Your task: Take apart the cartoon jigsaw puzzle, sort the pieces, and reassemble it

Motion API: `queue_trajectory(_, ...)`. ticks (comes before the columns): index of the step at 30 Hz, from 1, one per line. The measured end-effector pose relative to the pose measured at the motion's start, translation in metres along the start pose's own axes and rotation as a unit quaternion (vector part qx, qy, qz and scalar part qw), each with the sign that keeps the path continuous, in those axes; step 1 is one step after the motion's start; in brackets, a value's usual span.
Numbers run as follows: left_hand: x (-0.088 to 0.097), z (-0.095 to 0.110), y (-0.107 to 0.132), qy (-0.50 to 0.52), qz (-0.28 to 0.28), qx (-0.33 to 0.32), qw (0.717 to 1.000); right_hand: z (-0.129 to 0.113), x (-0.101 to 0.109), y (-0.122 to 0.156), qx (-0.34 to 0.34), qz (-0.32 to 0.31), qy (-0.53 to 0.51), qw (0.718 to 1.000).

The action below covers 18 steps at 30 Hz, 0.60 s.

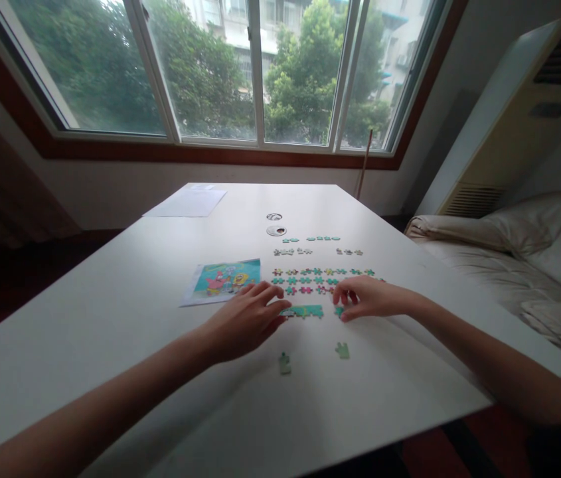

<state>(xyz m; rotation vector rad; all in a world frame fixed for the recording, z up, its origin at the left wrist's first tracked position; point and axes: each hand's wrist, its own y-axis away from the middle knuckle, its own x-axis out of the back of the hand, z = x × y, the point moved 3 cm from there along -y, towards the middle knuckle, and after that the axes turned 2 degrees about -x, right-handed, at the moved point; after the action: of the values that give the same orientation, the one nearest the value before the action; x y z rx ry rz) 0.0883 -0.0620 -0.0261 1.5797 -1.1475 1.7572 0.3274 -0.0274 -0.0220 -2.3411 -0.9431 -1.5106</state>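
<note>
White table [111, 318]: left hand [243, 322], fingers spread flat, touches the joined puzzle strip [305, 311]; at 3 o'clock, right hand [367, 299] pinches a green puzzle piece [338, 311].

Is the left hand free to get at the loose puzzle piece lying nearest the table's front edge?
Probably yes. The loose piece lies on bare table just below the left hand, with nothing between them. That hand's fingertips rest on the joined strip, so it would have to let go first.
</note>
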Motion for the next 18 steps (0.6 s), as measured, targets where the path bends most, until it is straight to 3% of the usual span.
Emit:
queue_trajectory(7, 0.005, -0.030, 0.028, 0.016, 0.015, 0.002, 1.000, 0.002, -0.005, -0.005, 0.004, -0.001, -0.038, 0.999)
queue_trajectory(13, -0.004, -0.033, 0.043, 0.038, 0.019, -0.008, 0.999, 0.004, -0.012, -0.016, -0.013, 0.042, -0.146, 0.988)
queue_trajectory(18, -0.009, -0.032, 0.043, 0.044, 0.017, -0.009, 0.999, 0.006, -0.021, -0.023, -0.025, 0.044, -0.140, 0.989)
